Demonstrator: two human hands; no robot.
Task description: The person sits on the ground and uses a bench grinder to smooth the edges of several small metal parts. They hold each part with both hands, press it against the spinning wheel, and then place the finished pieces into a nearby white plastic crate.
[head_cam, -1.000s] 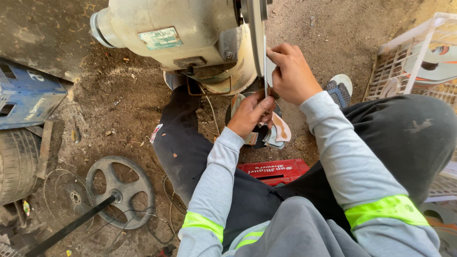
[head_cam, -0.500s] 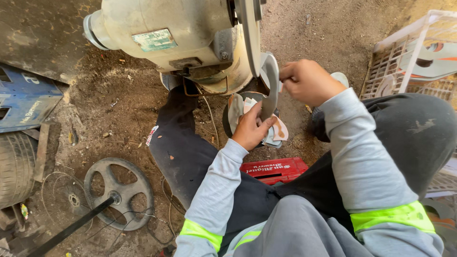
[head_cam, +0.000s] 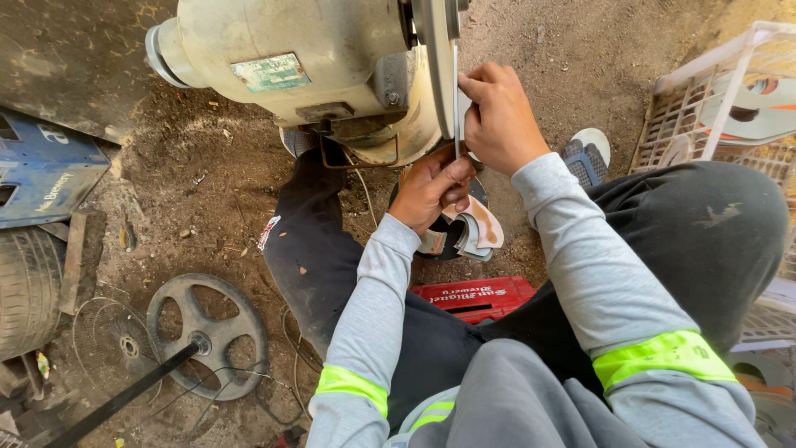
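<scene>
Two hands meet at the thin metal disc (head_cam: 455, 108), which you now hold edge-on against the flat face of the machine's wheel (head_cam: 434, 58). Half a second earlier the disc was tilted away from the wheel, in the right hand alone; it now stands upright, just beside the wheel face, so the work has passed from carrying the part to pressing it against the machine.

Your left hand (head_cam: 431, 187) pinches the lower rim of the disc between thumb and fingers, closed on it. Your right hand (head_cam: 497, 120) grips the disc's edge higher up, fingers curled round it. Both sleeves are grey with yellow-green bands.

Below the hands, a small heap of worn sanding sheets (head_cam: 473, 232) lies on the ground between your legs, and a red plastic crate (head_cam: 473, 297) sits under you. Beyond the hands stands the cream motor housing (head_cam: 282, 58). Farther left, a spoked grey wheel (head_cam: 207, 332) lies on the dirt; at far right, a white crate (head_cam: 713, 91) holds more discs.
</scene>
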